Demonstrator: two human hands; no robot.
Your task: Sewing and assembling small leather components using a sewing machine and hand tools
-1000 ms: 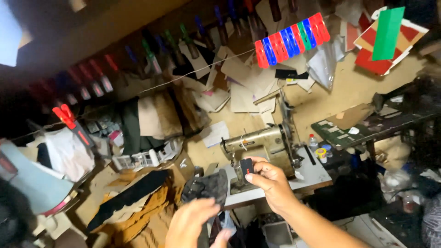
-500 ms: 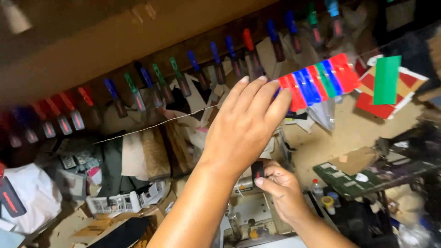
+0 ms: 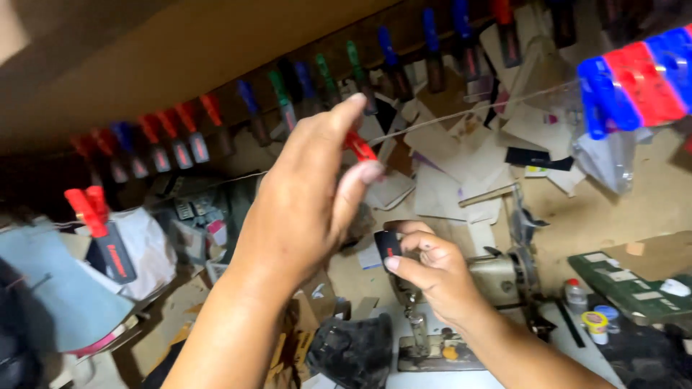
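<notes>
Two hands: left hand [image 3: 310, 194] fingers pinch a red clip [image 3: 360, 147]; right hand [image 3: 432, 277] fingers grip a black clip [image 3: 388, 246].

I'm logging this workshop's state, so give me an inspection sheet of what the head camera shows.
Surface: pale sewing table, partly covered.
Job's things: red clip pinched on a wire; small black clip held lower down.
Clutter: paper and card patterns, dark fabric, small jars.
Hands: left hand raised, fingers on the red clip; right hand gripping the black clip.
Cables: thin wire strung across, bearing clips.
Surroundings: sewing machine, row of coloured clips under a shelf, dim light.
</notes>
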